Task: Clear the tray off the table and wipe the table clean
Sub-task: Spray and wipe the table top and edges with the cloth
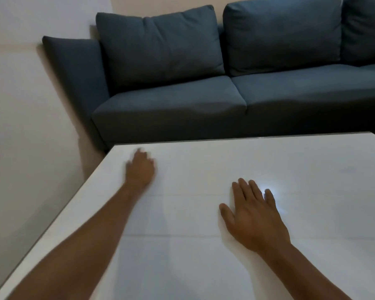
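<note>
The white table (204, 256) fills the lower part of the view. My left hand (140, 169) reaches to the table's far left corner and is blurred by motion. Its fingers curl down over a small white cloth (151, 159); only bits of the cloth peek out around the fingers, and they are hard to tell from the tabletop. My right hand (253, 215) lies flat on the table's middle, palm down, fingers spread, holding nothing. No tray is in view.
A dark blue sofa (225, 94) with back cushions stands just beyond the table's far edge. A pale wall (20, 105) runs along the left, with a narrow strip of floor between it and the table's left edge. A bright reflection (268, 187) glints by my right fingertips.
</note>
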